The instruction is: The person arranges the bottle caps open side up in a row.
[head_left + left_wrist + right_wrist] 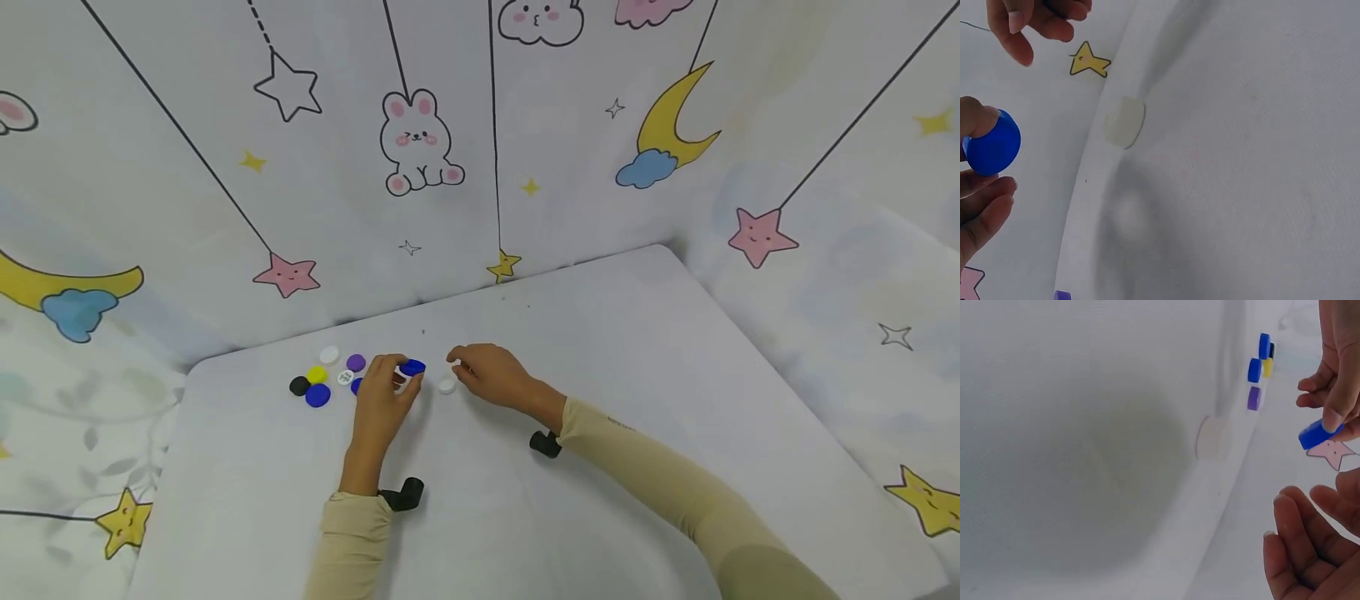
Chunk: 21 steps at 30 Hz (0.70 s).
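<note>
A blue bottle cap [412, 367] is pinched between the thumb and fingers of my left hand [381, 408], raised over the table. In the left wrist view the round face of this blue cap [994, 147] shows below the thumb. On the tabletop between my hands lies a white cap [447, 385]. My right hand [491, 375] hovers just right of that white cap, fingers loosely bent and holding nothing. The right wrist view shows the right hand's fingers [1300, 540] apart, below the blue cap [1316, 435] in the other hand.
Left of my left hand lies a loose group of caps: black [300, 386], yellow [317, 375], blue [318, 395], white [329, 356], purple [356, 362] and a marked white one [345, 377]. Another blue cap [356, 386] is partly hidden. A patterned wall cloth [450, 225] borders the white table [600, 333].
</note>
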Motion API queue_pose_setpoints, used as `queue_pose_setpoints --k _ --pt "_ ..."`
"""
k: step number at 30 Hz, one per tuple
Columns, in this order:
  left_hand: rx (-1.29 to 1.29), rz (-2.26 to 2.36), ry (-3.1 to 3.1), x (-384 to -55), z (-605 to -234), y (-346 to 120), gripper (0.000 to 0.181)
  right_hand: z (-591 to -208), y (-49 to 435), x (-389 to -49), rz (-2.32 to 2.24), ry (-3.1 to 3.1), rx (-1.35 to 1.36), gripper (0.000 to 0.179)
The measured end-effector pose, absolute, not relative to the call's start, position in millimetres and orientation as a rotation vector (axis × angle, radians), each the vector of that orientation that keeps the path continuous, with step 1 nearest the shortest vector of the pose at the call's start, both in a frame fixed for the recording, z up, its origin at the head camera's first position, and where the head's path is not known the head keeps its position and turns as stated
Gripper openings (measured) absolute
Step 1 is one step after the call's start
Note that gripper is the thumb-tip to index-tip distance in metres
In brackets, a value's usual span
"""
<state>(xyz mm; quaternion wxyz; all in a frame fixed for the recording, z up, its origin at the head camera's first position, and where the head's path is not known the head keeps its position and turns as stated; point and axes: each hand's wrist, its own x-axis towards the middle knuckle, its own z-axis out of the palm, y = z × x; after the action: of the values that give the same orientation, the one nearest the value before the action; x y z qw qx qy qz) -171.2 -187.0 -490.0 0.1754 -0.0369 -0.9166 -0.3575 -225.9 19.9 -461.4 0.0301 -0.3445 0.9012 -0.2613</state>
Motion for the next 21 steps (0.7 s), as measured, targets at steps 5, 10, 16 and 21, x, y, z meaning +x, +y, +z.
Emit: queue_pose_setpoints --k 5,10,16,21 --pt "-0.186 -1.002 -2.535 -173.5 -488.3 -180.4 0.031 -461.1 19.7 -224.9 -0.889 2.781 -1.088 0.033" --pt "-0.245 -1.029 -2.517 -174.9 -486.7 -174.2 0.03 -461.1 19.7 -226.2 -0.956 2.764 -1.081 0.036" --pt "-0.267 -1.031 -2.537 -175.1 -486.4 -170.2 0.028 -463.4 20.5 -228.5 -0.964 2.733 -1.068 0.044" --pt "-0.287 -1.019 -2.554 -173.6 -488.1 -169.9 0.029 -464.7 20.4 -227.6 -0.956 2.721 -1.058 0.046"
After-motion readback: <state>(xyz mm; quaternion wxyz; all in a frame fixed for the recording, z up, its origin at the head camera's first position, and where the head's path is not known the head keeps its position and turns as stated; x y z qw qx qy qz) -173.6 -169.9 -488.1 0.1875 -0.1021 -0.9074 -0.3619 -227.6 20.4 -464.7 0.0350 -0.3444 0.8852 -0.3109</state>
